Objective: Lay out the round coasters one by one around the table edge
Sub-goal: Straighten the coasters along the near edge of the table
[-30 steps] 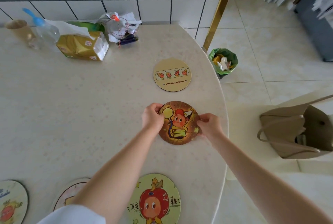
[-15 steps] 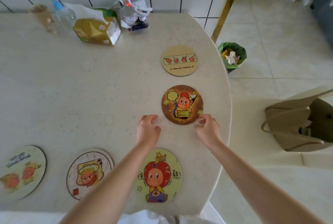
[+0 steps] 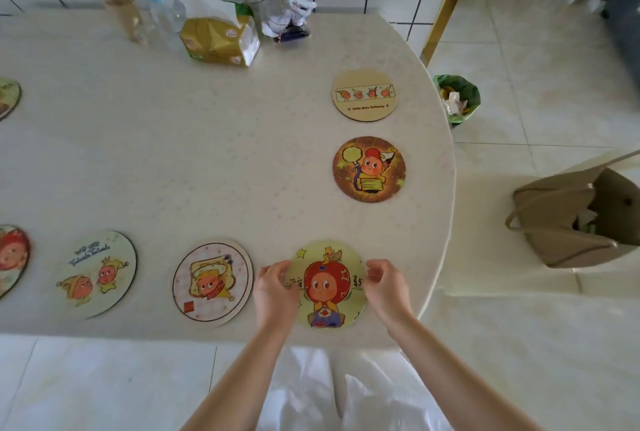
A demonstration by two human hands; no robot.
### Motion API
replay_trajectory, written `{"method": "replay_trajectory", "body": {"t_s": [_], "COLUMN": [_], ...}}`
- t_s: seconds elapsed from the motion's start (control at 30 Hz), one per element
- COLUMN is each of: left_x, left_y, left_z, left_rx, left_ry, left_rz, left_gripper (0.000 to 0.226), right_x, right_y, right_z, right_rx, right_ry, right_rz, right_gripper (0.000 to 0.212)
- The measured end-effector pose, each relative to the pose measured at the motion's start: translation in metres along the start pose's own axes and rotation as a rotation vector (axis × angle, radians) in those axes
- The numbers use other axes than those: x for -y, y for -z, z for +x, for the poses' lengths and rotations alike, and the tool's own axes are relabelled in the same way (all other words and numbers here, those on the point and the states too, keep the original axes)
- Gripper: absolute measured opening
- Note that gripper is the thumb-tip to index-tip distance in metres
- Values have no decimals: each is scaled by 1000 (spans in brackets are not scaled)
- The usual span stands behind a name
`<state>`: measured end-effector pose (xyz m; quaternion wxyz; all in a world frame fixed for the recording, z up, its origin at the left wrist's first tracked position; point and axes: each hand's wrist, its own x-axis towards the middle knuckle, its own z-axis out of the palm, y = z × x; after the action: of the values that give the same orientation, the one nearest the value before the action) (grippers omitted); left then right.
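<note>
Several round cartoon coasters lie along the edge of the pale table. A yellow-green coaster with a red apple figure sits at the near right corner. My left hand pinches its left rim and my right hand pinches its right rim. Beyond it lie a brown coaster and a tan coaster. To the left lie a pink-checked coaster, a pale coaster with two figures, and a red-faced coaster cut off by the frame edge.
A gold snack bag, a plastic bottle, a paper cup and crumpled wrappers stand at the table's back by the tiled wall. A green-lined bin and a beige handbag sit on the floor at right. Another coaster shows at far left.
Both hands let go of the brown coaster, which stays flat on the table, and drew back toward me onto the rims of the apple-figure coaster. The view shifted left and back.
</note>
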<state>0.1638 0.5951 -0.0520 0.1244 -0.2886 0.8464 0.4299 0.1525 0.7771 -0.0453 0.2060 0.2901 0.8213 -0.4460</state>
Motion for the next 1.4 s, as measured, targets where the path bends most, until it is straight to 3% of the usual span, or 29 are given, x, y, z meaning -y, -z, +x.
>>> {"method": "replay_trajectory", "body": {"t_s": [0.2, 0.37, 0.6, 0.73, 0.93, 1.03, 1.23, 1.4], "left_x": [2, 6, 19, 34, 40, 34, 7, 2], "left_y": [9, 16, 30, 56, 116, 133, 134, 134], "left_z": [6, 7, 5, 19, 73, 94, 109, 111], "left_rx": [76, 157, 280, 245, 141, 177, 498, 730], "left_ry": [77, 25, -39, -118, -304, -448, -789, -1008], "left_rz": [-65, -23, -53, -16, 277, 491, 740, 941], "left_gripper": [44, 44, 46, 43, 44, 52, 72, 73], "right_x": [-3, -2, 3, 25, 57, 65, 61, 78], "right_y": [-10, -19, -26, -47, -103, -129, -171, -194], "right_z": [-14, -26, -37, -48, -69, -78, -100, -116], "right_rx": [-118, -190, -189, -156, 103, 216, 205, 122], "right_ry": [-74, -69, -27, 91, 36, -42, -364, -446], "right_rz": [50, 41, -98, -126, -39, -22, 295, 420], "right_gripper": [29, 29, 41, 42, 36, 33, 45, 13]}}
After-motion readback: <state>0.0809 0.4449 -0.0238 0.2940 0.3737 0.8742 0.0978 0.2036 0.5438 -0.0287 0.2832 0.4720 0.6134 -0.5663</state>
